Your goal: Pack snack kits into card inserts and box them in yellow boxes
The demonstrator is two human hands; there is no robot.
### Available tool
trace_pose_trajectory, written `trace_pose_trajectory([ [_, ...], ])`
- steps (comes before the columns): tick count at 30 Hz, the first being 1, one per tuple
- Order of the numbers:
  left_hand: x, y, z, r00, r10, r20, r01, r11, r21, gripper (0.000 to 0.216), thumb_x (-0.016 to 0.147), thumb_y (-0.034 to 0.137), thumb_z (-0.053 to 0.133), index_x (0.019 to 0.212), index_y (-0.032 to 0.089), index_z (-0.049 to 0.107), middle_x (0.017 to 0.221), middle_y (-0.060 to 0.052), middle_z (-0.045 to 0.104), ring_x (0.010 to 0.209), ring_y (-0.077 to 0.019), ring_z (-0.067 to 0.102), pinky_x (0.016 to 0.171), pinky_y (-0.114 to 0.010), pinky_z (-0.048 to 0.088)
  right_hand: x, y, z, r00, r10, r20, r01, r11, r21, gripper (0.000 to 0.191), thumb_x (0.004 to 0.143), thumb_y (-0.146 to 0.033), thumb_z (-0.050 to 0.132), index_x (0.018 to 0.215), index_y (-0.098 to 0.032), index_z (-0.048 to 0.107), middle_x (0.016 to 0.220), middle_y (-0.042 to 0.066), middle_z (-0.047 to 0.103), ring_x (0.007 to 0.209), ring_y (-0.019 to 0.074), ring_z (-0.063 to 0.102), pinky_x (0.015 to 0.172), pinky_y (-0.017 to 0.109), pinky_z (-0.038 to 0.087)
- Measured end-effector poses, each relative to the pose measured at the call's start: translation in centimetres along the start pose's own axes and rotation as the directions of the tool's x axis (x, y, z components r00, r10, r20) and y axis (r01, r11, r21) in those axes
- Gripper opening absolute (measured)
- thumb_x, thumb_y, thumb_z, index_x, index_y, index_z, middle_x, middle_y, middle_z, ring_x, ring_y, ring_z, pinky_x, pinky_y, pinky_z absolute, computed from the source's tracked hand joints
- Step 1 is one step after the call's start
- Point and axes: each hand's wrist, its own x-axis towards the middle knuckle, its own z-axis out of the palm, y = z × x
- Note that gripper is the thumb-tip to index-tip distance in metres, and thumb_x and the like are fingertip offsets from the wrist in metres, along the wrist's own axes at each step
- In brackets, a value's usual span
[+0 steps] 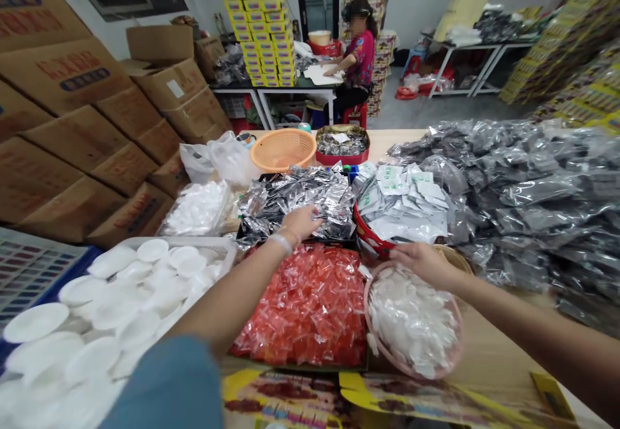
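My left hand (299, 223) reaches over the black tray of silver foil sachets (334, 203), its fingers curled together at the sachets; what lies between them is hidden. My right hand (420, 262) is over the back rim of a pink basket (458, 358) filled with small white packets (411, 316). Its fingers are closed near the edge of the red basket (371, 232), and I cannot make out what they hold. White sachets with green print (407, 196) fill that red basket. Between my arms, a tray is heaped with red clear-wrapped packets (310, 306).
White plastic bowls (140, 306) fill a bin at left. Grey plastic-wrapped packs (533, 209) are piled at right. An orange basket (283, 150) and a red tin (342, 145) stand behind. Printed yellow boxes (290, 400) lie in front. A co-worker (358, 61) sits at another table.
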Motion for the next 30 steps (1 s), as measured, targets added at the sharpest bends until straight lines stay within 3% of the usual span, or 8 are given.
trace_pose_trajectory([
  [3, 4.7, 0.3, 1.3, 0.998, 0.000, 0.062, -0.002, 0.999, 0.044, 0.024, 0.065, 0.028, 0.052, 0.086, 0.020, 0.062, 0.082, -0.009, 0.063, 0.081, -0.0230, 0.055, 0.067, -0.027, 0.036, 0.2, 1.3, -2.7, 0.991, -0.028, -0.132, 0.025, 0.999, -0.023, 0.033, 0.081, -0.034, 0.034, 0.088, -0.016, 0.062, 0.083, 0.004, 0.065, 0.075, 0.0152, 0.058, 0.068, 0.024, 0.043],
  [6, 7.1, -1.9, 2.1, 0.993, 0.037, 0.115, -0.038, 0.999, 0.013, 0.016, 0.065, 0.029, 0.052, 0.071, 0.019, 0.063, 0.072, -0.005, 0.063, 0.072, -0.0197, 0.055, 0.062, -0.024, 0.036, -0.4, 2.5, -4.0, 0.983, 0.025, -0.183, -0.074, 0.961, -0.267, 0.031, 0.081, -0.032, 0.035, 0.087, -0.017, 0.062, 0.084, 0.006, 0.064, 0.074, 0.0166, 0.058, 0.065, 0.025, 0.043],
  [8, 8.0, -3.6, 1.6, 0.988, 0.043, 0.148, -0.038, 0.999, -0.035, 0.021, 0.067, 0.034, 0.049, 0.066, 0.018, 0.062, 0.063, -0.002, 0.060, 0.064, -0.0168, 0.053, 0.057, -0.022, 0.035, 0.1, 2.5, -3.7, 0.990, 0.018, -0.143, -0.083, 0.882, -0.464, 0.031, 0.082, -0.031, 0.034, 0.093, -0.019, 0.061, 0.090, 0.007, 0.061, 0.072, 0.0171, 0.058, 0.062, 0.026, 0.042],
  [12, 9.0, -5.1, -0.8, 0.989, -0.029, 0.142, 0.071, 0.953, -0.295, 0.025, 0.061, 0.039, 0.052, 0.056, 0.016, 0.060, 0.050, 0.003, 0.052, 0.055, -0.0134, 0.046, 0.054, -0.021, 0.033, 4.1, 0.3, -1.9, 0.997, -0.007, 0.077, 0.060, 0.702, -0.709, 0.036, 0.077, -0.017, 0.041, 0.113, -0.022, 0.048, 0.110, 0.011, 0.051, 0.069, 0.0168, 0.060, 0.056, 0.025, 0.042],
  [16, 8.8, -5.0, -3.0, 0.986, -0.132, 0.099, 0.164, 0.848, -0.504, 0.026, 0.056, 0.041, 0.056, 0.058, 0.015, 0.061, 0.047, 0.004, 0.049, 0.051, -0.0107, 0.039, 0.052, -0.021, 0.030, 6.9, -1.5, -1.2, 0.992, 0.008, 0.125, 0.093, 0.618, -0.780, 0.029, 0.074, -0.007, 0.039, 0.096, -0.016, 0.056, 0.097, 0.012, 0.055, 0.070, 0.0204, 0.060, 0.054, 0.026, 0.042],
  [20, 8.1, -4.8, -3.9, 0.982, -0.179, 0.066, 0.184, 0.800, -0.570, 0.028, 0.057, 0.040, 0.056, 0.063, 0.013, 0.060, 0.048, 0.004, 0.047, 0.048, -0.0093, 0.036, 0.050, -0.022, 0.029, 7.2, -1.9, -1.9, 1.000, -0.009, 0.006, 0.011, 0.646, -0.764, 0.026, 0.076, -0.009, 0.035, 0.088, -0.016, 0.058, 0.093, 0.011, 0.055, 0.071, 0.0203, 0.060, 0.054, 0.026, 0.041],
  [25, 7.5, -3.4, -2.9, 0.962, -0.263, -0.068, 0.173, 0.785, -0.594, 0.021, 0.055, 0.033, 0.060, 0.052, 0.014, 0.054, 0.048, 0.004, 0.046, 0.050, -0.0091, 0.038, 0.050, -0.021, 0.030, 7.9, -2.0, -3.4, 0.990, 0.014, -0.137, -0.109, 0.690, -0.716, 0.027, 0.082, -0.019, 0.032, 0.087, -0.015, 0.058, 0.091, 0.011, 0.057, 0.073, 0.0203, 0.059, 0.055, 0.026, 0.040],
  [30, 7.6, -2.6, -1.7, 0.935, -0.340, -0.104, 0.201, 0.747, -0.634, 0.027, 0.060, 0.038, 0.058, 0.049, 0.014, 0.051, 0.042, 0.004, 0.041, 0.045, -0.0087, 0.037, 0.047, -0.021, 0.030, 8.3, -1.3, -5.4, 0.940, 0.027, -0.339, -0.205, 0.840, -0.502, 0.031, 0.083, -0.026, 0.032, 0.104, -0.018, 0.054, 0.096, 0.008, 0.061, 0.086, 0.0200, 0.056, 0.065, 0.026, 0.039],
])
